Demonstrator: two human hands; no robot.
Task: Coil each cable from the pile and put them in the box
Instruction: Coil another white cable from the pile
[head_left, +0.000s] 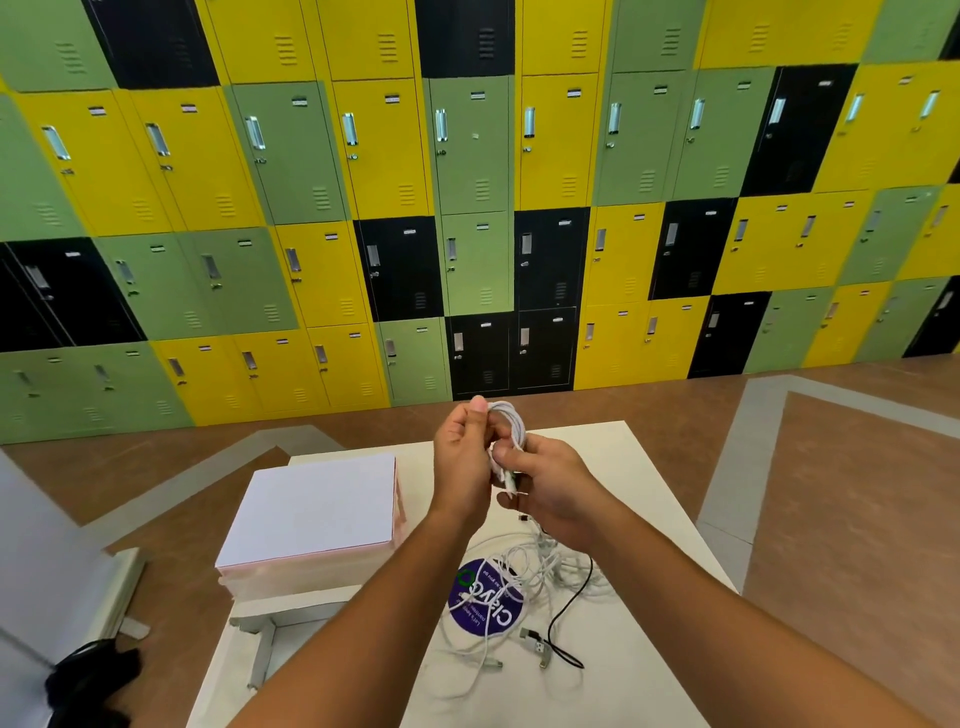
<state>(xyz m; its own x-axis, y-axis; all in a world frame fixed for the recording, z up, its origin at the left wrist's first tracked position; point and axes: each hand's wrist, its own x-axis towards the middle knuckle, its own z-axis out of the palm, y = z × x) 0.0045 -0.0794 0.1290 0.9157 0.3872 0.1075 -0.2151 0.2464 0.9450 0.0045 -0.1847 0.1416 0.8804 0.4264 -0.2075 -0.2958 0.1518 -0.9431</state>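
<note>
Pink box (311, 512) closed, white cable coil (512, 422) held outside.

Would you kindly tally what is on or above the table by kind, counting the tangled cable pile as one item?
Box: 1
Coiled white cable, held in both hands: 1
Cable pile: 1
Purple sticker: 1
Total: 4
</note>
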